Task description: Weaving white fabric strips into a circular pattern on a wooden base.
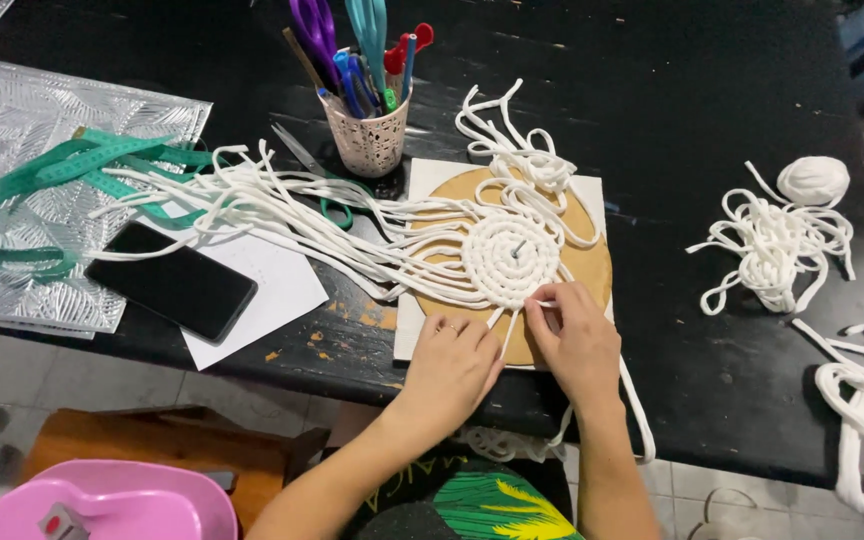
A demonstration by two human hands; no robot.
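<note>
The white cord coil (512,258) lies flat on a round board (592,262) at the counter's (712,100) near edge, just beyond both hands. The right hand (577,335) pinches a strand at the coil's near rim and is nearer; the left hand (455,358) rests curled beside it, grasping nothing clearly. Loose cords (282,205) trail far-left toward the pen cup (367,135).

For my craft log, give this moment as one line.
left hand: holding cord strands | right hand: pinching strand at woven disc edge | base: brown board

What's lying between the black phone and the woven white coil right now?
In the head view, a fan of loose white cords spans from the phone to the coil, crossing white paper and scissors.
</note>
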